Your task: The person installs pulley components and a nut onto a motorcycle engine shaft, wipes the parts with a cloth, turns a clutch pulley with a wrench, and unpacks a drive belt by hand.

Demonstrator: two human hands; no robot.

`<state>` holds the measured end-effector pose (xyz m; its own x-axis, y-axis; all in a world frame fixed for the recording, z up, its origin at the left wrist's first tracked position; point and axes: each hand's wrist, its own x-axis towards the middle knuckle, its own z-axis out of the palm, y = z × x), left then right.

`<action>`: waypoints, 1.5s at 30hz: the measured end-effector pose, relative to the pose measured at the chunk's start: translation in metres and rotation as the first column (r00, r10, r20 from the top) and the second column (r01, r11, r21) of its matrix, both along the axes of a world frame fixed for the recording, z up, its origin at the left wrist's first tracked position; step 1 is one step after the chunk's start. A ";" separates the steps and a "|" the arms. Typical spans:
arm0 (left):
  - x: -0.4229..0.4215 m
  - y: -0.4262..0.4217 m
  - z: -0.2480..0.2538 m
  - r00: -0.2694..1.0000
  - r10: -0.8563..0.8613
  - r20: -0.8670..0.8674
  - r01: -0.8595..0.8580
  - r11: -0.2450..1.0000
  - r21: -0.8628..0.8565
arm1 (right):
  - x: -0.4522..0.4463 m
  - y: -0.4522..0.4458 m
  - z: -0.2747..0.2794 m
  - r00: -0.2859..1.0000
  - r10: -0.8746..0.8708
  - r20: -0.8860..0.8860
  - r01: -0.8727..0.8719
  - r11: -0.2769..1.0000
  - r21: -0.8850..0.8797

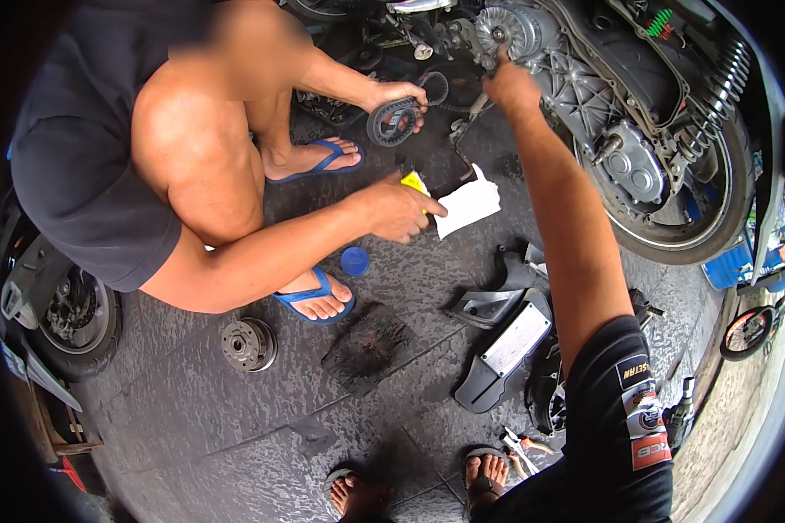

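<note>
My right hand reaches up to the open engine side of a scooter. Its index finger is stretched out at the centre of the finned metal pulley, while the other fingers are partly hidden. Just below the hand is a short metal piece; whether I touch it cannot be made out. My left hand is out of view. Across from me a person squats, one hand holding a black toothed drive belt. Their other hand has a yellow packet by a white sheet.
On the dark floor lie a round metal clutch part, a blue lid, a blackened patch or rag, a black plastic cover and pliers. The scooter's rear wheel stands right; another wheel is left.
</note>
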<state>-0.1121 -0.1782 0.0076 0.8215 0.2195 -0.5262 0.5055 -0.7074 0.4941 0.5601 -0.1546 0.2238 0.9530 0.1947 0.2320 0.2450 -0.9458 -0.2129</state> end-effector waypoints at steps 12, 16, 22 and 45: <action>-0.010 -0.008 -0.012 0.999 -0.024 0.033 0.022 0.998 0.053 | -0.199 -0.169 -0.122 0.699 0.702 -0.138 -0.685 0.712 0.151; -0.015 -0.008 -0.013 0.999 -0.034 0.019 0.033 0.997 0.068 | -0.285 -0.205 -0.140 0.190 0.912 -0.363 -0.845 0.341 0.412; -0.024 -0.014 -0.013 0.999 -0.043 -0.016 0.044 0.996 0.081 | -0.359 -0.195 -0.177 -0.297 0.847 -0.441 -0.889 -0.076 0.453; -0.033 -0.024 -0.003 1.000 -0.001 -0.031 0.001 1.000 0.023 | -0.357 -0.169 -0.164 -0.307 0.810 -0.500 -0.906 -0.089 0.413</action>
